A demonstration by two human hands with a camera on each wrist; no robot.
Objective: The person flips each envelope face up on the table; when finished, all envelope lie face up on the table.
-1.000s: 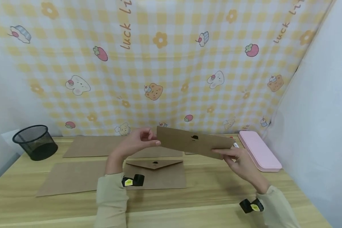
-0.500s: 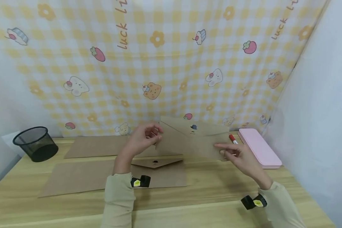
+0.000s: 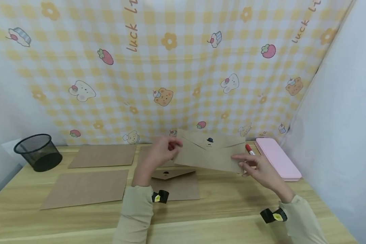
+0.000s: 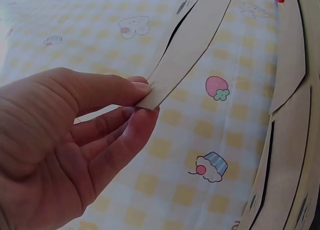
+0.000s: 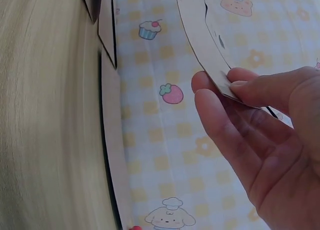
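Your left hand point(image 3: 159, 153) pinches the left end of a brown paper envelope point(image 3: 211, 154) between thumb and fingers point(image 4: 135, 122). Your right hand point(image 3: 257, 168) holds the right end of it, with the thumb on top and the fingers point(image 5: 220, 125) mostly straight underneath. You hold the envelope up in the air above the light wooden table point(image 3: 225, 203), in front of you, with its pointed flap facing you. A small black hat picture sits at the tip of the flap.

Under your left hand, a second brown envelope with a black dot on its flap point(image 3: 175, 184) lies flat on the table. To its left lie two flat brown card sheets point(image 3: 86, 188), one nearer you and one farther back. A black mesh bin point(image 3: 37, 152) stands at the far left of the table. Just past your right hand lies a red-capped marker point(image 3: 249, 149), and beside it is a flat pink case point(image 3: 277, 159). A yellow checked cloth with bears, strawberries and cupcakes point(image 3: 170, 67) hangs behind the table.
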